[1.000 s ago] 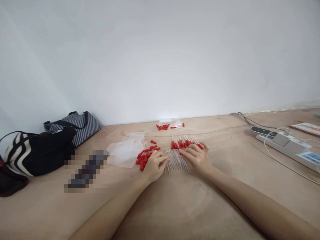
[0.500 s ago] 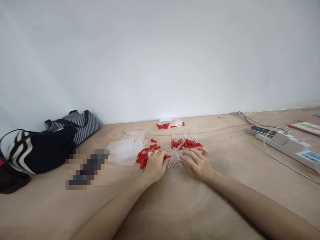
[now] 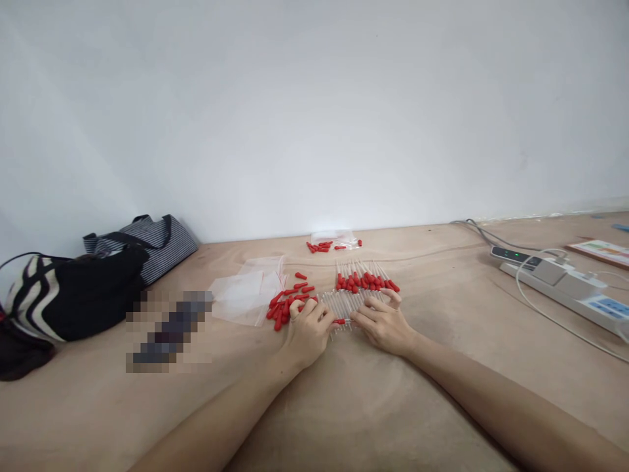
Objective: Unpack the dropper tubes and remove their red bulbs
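A row of clear glass dropper tubes (image 3: 344, 303) lies on the wooden table, and beyond it a row of finished droppers with red rubber caps (image 3: 366, 282). A loose heap of red caps (image 3: 287, 303) sits to the left. My left hand (image 3: 307, 328) is curled beside that heap, pinching a small red cap (image 3: 339, 321) at its fingertips. My right hand (image 3: 383, 322) rests on the tubes, fingers bent and closed on a clear tube pointing toward the cap.
Empty clear plastic bags (image 3: 248, 295) lie left of the caps. A small bag with more red caps (image 3: 334, 242) sits near the wall. Striped and black bags (image 3: 78, 288) stand at the far left. A power strip with cables (image 3: 555, 278) lies at the right.
Both hands have drawn slightly nearer to me and closer together. A red cap now shows at my left fingertips, next to the tube end by my right hand.
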Tool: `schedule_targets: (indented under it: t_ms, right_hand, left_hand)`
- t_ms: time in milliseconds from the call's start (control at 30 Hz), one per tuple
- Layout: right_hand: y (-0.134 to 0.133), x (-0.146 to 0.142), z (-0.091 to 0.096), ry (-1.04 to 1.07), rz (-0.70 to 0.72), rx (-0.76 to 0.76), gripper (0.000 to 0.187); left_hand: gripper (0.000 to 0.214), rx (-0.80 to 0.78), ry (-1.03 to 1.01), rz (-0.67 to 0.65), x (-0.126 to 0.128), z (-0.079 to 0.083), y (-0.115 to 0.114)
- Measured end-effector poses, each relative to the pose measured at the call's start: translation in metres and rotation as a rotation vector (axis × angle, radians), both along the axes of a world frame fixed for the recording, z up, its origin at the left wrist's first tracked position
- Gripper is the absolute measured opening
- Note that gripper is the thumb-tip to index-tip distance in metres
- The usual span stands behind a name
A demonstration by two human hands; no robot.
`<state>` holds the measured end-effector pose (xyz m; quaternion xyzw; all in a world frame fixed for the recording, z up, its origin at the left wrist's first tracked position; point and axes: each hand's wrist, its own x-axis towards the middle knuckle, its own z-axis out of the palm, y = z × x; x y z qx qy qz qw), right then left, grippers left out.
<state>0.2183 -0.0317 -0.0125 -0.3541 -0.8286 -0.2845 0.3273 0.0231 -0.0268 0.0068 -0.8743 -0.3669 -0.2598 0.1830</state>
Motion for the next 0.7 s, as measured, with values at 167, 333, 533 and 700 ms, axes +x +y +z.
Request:
schedule_targets:
  t_ms: [167, 333, 533, 700]
  right_hand:
    - [0.001, 0.0, -0.001, -0.004, 0.013, -0.037, 0.017]
    - [0.001, -0.001, 0.0, 0.018, 0.021, -0.078, 0.017]
    - [0.0, -0.002, 0.001, 0.042, 0.017, -0.116, 0.02]
    - [0.001, 0.01, 0.0, 0.116, -0.012, -0.144, 0.022]
  left_hand:
    - [0.012, 0.053, -0.02, -0.027, -0.001, -0.003, 0.0]
    - [0.014, 0.016, -0.004, -0.011, 0.0, -0.001, -0.003]
    - [0.016, -0.062, 0.007, 0.013, 0.0, 0.003, -0.007]
    - [0.017, -0.071, -0.081, 0.074, -0.007, 0.0, -0.004]
